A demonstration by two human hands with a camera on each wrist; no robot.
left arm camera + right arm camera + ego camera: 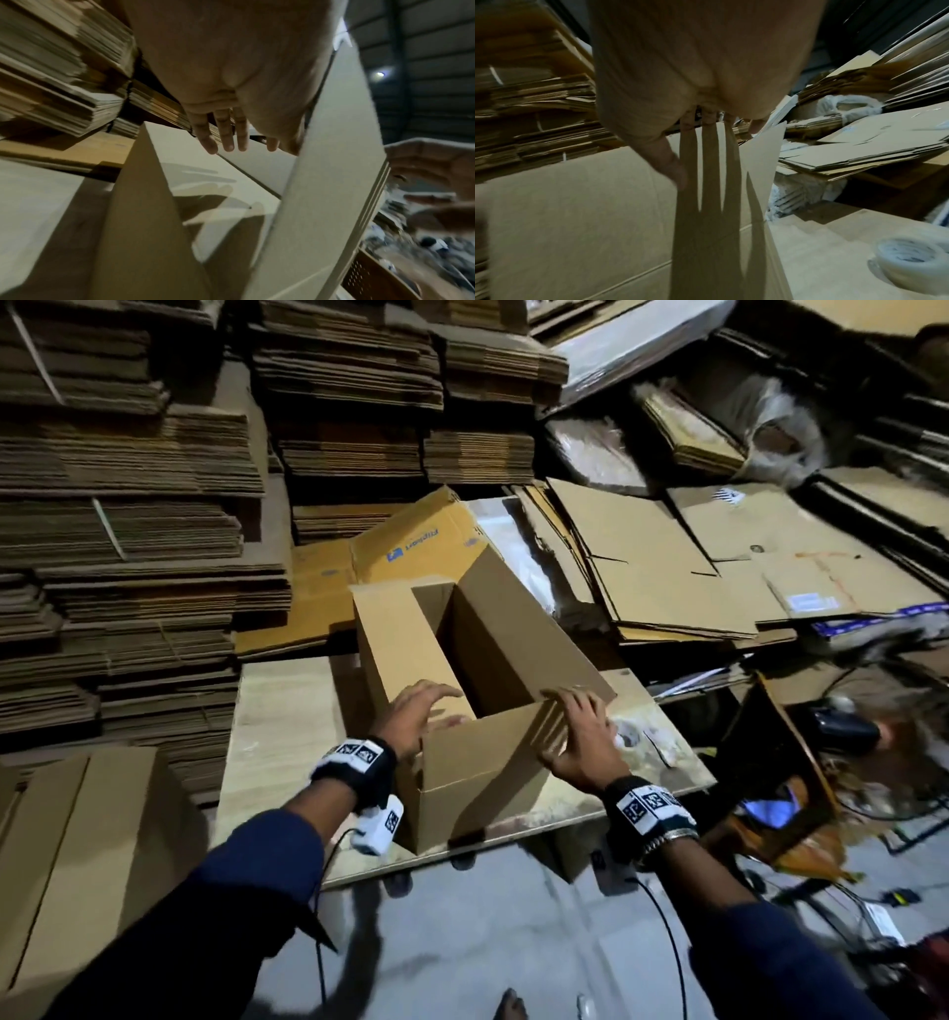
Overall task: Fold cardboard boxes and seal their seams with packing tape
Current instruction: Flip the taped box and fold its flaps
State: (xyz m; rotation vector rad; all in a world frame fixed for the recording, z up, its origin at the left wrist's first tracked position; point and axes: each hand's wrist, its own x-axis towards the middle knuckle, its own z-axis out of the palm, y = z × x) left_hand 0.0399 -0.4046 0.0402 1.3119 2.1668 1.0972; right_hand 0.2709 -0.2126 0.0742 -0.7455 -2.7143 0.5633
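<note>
Fingers of the left hand (pixel 411 719) spread loosely over the open top of the cardboard box (pixel 462 701), holding nothing; whether they touch a flap is hard to make out. The right hand (pixel 580 737) lies with straight fingers pressed on the near right flap (pixel 552 711), thumb alongside, nothing gripped. So each grip is open. One erected box stands on the tabletop (pixel 287 726), its mouth open upward, two hands at its near end. Its near bottom corner sits close to the tabletop's front edge; bare board lies to its left. The right wrist view shows one roll of packing tape (pixel 911 261) on the tabletop right of the box, largely hidden behind the right hand in the head view. Stacks of flattened cardboard (pixel 128 557) crowd the left and back, too many to count; loose flattened sheets (pixel 719 557) lie at right.
</note>
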